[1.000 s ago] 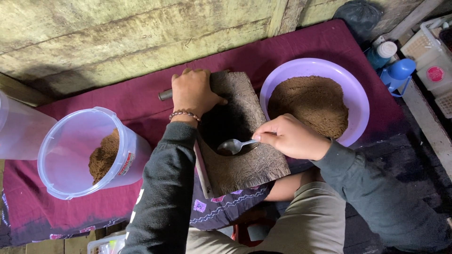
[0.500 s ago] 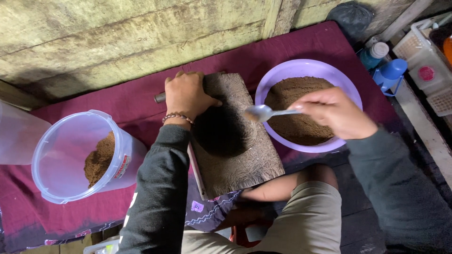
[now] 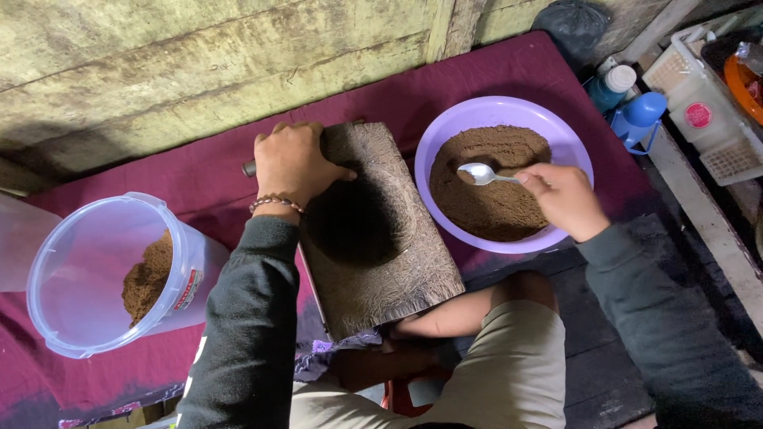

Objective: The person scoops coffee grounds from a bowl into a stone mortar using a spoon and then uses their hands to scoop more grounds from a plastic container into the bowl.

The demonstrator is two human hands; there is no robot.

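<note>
My left hand [image 3: 292, 163] rests on the top left edge of a dark, rough wooden block [image 3: 381, 230] with a hollow in its middle, gripping it. My right hand [image 3: 563, 199] holds a metal spoon [image 3: 482, 173] by its handle; the spoon's bowl lies on the brown powder [image 3: 493, 187] inside a purple plastic bowl [image 3: 445, 127] to the right of the block. The block leans on a maroon cloth [image 3: 199, 171] against my lap.
A clear plastic container [image 3: 95, 270] lying on its side at left holds some of the same brown powder. Blue bottles [image 3: 636, 111] and a white basket [image 3: 707, 111] stand at the upper right. A weathered wall [image 3: 199, 56] runs behind the cloth.
My right hand carried the spoon from the block's hollow rightward over the purple bowl and lowered it onto the brown powder. My left hand stayed on the block.
</note>
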